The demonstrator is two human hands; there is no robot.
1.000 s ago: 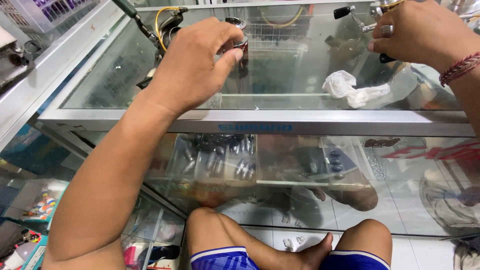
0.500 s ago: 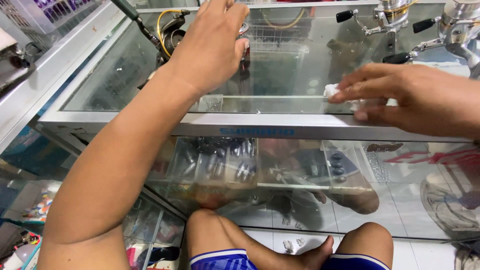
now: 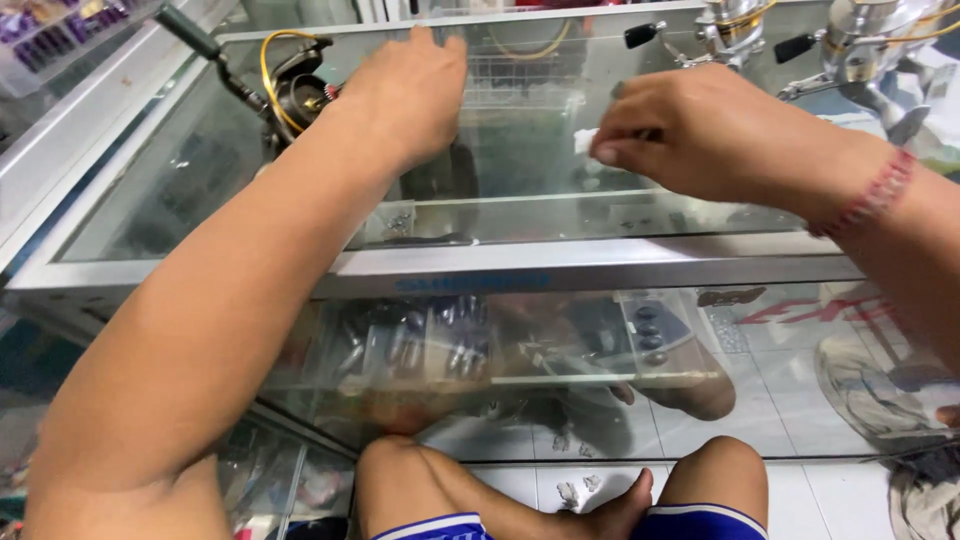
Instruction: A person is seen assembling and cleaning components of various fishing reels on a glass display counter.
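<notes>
Head view: the left hand [image 3: 410, 95] is lying spread, fingers apart, over a dark object in the upper middle of the frame, on the glass worktop [image 3: 180, 190]. The object is almost wholly hidden under the palm; it is probably a reel part, but I cannot tell, nor whether the hand is gripping it or only pressing it down. This hand is sitting where it sat a second ago.

The right hand [image 3: 700, 130] is the one that has changed. A second ago it was up in the upper right corner by the silver reels [image 3: 880, 30]; half a second ago it was reaching down flat toward the white cloth [image 3: 585, 140]; now it is at centre right with fingertips pinched together on that cloth, lifting or bunching it just beside the left hand. So the cloth is being brought toward the covered object, which suggests wiping or cleaning is under way.

A reel [image 3: 290, 85] with yellow line is resting at upper left, close to the left wrist.
</notes>
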